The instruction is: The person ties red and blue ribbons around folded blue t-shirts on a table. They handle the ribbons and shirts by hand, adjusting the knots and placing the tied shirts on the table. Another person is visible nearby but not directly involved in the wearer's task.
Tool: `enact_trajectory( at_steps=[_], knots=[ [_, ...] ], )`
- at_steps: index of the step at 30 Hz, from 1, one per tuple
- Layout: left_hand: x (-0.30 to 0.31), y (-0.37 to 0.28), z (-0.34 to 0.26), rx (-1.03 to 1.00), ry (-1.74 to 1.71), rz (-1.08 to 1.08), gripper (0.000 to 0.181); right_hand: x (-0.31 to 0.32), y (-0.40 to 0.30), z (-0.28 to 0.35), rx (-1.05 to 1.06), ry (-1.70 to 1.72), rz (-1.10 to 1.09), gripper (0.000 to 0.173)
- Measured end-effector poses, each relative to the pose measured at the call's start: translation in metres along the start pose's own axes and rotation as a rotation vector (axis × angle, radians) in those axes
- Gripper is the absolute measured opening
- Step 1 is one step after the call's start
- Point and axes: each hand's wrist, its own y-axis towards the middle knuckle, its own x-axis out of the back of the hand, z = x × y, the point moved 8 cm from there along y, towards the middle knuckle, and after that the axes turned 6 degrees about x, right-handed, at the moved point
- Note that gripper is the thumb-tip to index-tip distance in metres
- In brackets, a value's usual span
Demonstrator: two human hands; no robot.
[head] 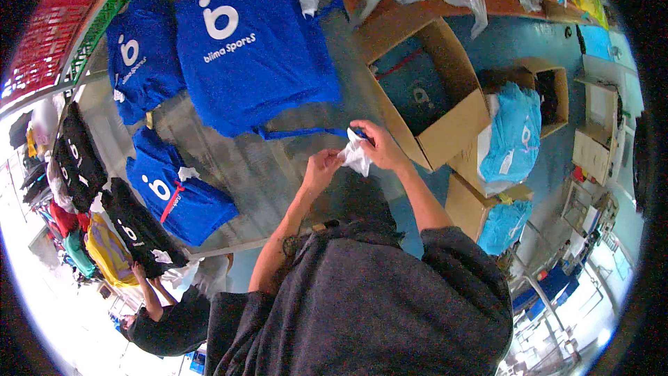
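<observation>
My left hand (322, 168) pinches the lower left edge of a small crumpled white wrapping (357, 157), thin like tissue or cloth. The other side of it is in the fingers of my right hand (385, 147), at the end of a blue strap (305, 132). That strap runs left to a large blue cloth article (261, 81) spread flat on the grey table (271, 175). White printing marks the article; whether it is a bag or a garment I cannot tell. Another white wrapping (308, 1) sits at its far right corner.
More blue cloth articles (146, 57) lie to the left, one folded under a red band (171, 202). An open cardboard box (451, 138) with dark cloth inside stands right. Beyond are light-blue bundles (511, 141). At lower left a co-worker's hands (148, 284) touch black cloth articles (138, 224).
</observation>
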Motion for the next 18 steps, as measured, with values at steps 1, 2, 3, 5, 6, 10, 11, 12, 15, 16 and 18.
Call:
enact_trajectory(
  at_steps=[1,2,3,5,6,10,11,12,15,16,18],
  knots=[
    [-0.003,0.001,-0.002,0.018,0.056,-0.005,0.025,0.007,-0.005,-0.002,0.081,-0.038,-0.051,0.047],
    [-0.009,-0.003,0.001,0.082,0.142,0.046,0.025,0.007,-0.014,-0.016,-0.003,-0.074,0.019,0.048],
    [-0.017,-0.006,0.002,0.058,0.203,0.095,0.024,0.011,-0.022,-0.027,-0.079,-0.107,0.09,0.049],
    [-0.026,-0.008,0.01,-0.014,0.338,0.181,0.024,0.016,-0.039,-0.048,-0.108,-0.304,0.175,0.049],
    [-0.028,-0.008,0.031,-0.051,0.129,0.179,0.023,0.012,-0.044,-0.054,-0.12,-0.4,0.22,0.049],
    [-0.029,-0.005,0.067,0.039,0.338,0.197,0.024,0.006,-0.019,0.011,0.078,-1.094,0.084,0.036],
    [-0.034,-0.009,0.056,0.049,0.446,0.179,0.024,0.012,0.009,0.022,0.189,-0.866,-0.098,0.033],
    [-0.036,-0.011,0.045,0.056,0.562,0.158,0.024,0.019,0.045,0.044,0.299,-0.627,-0.279,0.031],
    [-0.035,-0.013,0.047,0.053,0.719,0.069,0.026,0.027,0.147,0.086,0.36,-0.32,-0.481,0.033],
    [-0.035,-0.019,0.032,0.028,0.693,0.019,0.028,0.031,0.173,0.091,0.348,-0.305,-0.523,0.039],
    [-0.024,-0.025,0.025,0.01,0.613,-0.028,0.03,0.031,0.211,0.093,0.403,-0.437,-0.652,0.046]
  ],
)
